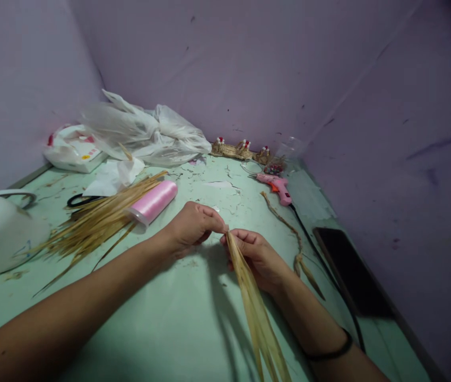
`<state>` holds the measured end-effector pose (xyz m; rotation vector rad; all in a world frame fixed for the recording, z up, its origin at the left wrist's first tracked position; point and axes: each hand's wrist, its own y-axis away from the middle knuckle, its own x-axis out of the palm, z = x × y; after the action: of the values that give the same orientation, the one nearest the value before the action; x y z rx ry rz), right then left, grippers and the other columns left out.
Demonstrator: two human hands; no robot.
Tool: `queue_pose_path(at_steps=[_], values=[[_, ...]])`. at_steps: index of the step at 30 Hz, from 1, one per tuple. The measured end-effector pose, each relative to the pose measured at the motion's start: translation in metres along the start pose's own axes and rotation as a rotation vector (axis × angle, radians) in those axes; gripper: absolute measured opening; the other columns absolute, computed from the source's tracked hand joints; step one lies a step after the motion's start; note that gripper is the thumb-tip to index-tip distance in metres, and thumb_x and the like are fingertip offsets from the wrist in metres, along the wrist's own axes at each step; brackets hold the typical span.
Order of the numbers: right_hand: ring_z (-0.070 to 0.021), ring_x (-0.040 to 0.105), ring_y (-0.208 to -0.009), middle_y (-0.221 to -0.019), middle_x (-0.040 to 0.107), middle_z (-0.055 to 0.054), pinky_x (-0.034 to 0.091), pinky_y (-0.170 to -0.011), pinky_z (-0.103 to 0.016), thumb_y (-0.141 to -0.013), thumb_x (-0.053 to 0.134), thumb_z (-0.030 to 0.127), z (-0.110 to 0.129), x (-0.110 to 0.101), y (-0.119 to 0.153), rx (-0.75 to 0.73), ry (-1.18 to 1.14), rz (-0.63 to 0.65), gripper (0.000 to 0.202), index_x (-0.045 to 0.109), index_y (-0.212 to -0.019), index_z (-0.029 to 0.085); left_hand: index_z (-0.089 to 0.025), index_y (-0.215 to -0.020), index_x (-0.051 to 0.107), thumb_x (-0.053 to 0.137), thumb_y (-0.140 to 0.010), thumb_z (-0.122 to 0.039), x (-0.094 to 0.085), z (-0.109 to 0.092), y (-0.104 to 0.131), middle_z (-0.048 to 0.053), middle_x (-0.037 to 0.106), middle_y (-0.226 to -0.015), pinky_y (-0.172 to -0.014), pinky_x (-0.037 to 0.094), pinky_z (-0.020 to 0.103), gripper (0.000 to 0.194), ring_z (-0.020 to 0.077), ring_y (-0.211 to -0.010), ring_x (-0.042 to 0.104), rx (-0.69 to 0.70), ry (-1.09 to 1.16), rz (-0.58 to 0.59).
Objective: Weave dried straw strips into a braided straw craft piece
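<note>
My right hand point(255, 257) grips a bundle of dried leaf strips point(251, 292) near its narrow top end. From there the strips fan out downward toward the bottom of the view. My left hand point(196, 225) pinches at the tip of the same bundle, thumb and finger pressed together; the fingertips of both hands meet there. Whether a thread or tie sits at that tip is too small to tell. Left of my left hand lies a spool of shiny pink ribbon or thread point(156, 201), against a pile of loose dried strips point(94, 217).
A pink glue gun point(275, 187), its black cord, a braided dried strand point(297, 239) and a dark phone point(353, 270) lie on the right. Plastic bags point(146, 130) and woven pieces with red-white beads point(233, 151) line the back. A white rounded object point(6, 233) stands left.
</note>
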<state>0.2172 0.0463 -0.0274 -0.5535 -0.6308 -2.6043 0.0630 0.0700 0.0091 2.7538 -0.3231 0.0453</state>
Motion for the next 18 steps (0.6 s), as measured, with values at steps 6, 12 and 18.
queue_pose_path(at_steps=[6,12,18], values=[[-0.0048,0.039,-0.043,-0.050,0.045,0.005,0.033,-0.041,-0.016,-0.067,0.066,0.030,0.0030,-0.0042,-0.0021,-0.095,0.022,-0.071,0.018,0.058,-0.064,0.015,-0.016,-0.045,0.058,0.062,-0.051,-0.017,-0.0028,0.0011,-0.0030,-0.008,0.028,-0.028,-0.037,0.005,0.023,0.008,0.0023,-0.030,0.017,-0.010,-0.014,0.001],[-0.0054,0.039,-0.042,-0.051,0.042,0.005,0.035,-0.039,-0.017,-0.062,0.066,0.030,0.0077,-0.0086,-0.0037,-0.205,0.057,-0.290,0.018,0.057,-0.063,0.015,-0.015,-0.045,0.059,0.062,-0.049,-0.017,-0.0038,0.0013,-0.0047,-0.008,0.032,-0.028,-0.037,0.007,0.022,0.006,0.0022,-0.030,0.018,0.000,-0.028,-0.023],[-0.0085,0.050,-0.052,-0.068,0.055,0.001,0.043,-0.050,-0.023,-0.065,0.065,0.037,0.0100,-0.0030,0.0031,-0.276,0.217,-0.301,0.025,0.058,-0.077,0.016,-0.015,-0.043,0.057,0.059,-0.052,-0.014,0.0011,0.0014,-0.0034,-0.008,0.032,-0.026,-0.037,0.010,0.021,0.008,0.0030,-0.030,0.020,0.014,-0.129,-0.134]])
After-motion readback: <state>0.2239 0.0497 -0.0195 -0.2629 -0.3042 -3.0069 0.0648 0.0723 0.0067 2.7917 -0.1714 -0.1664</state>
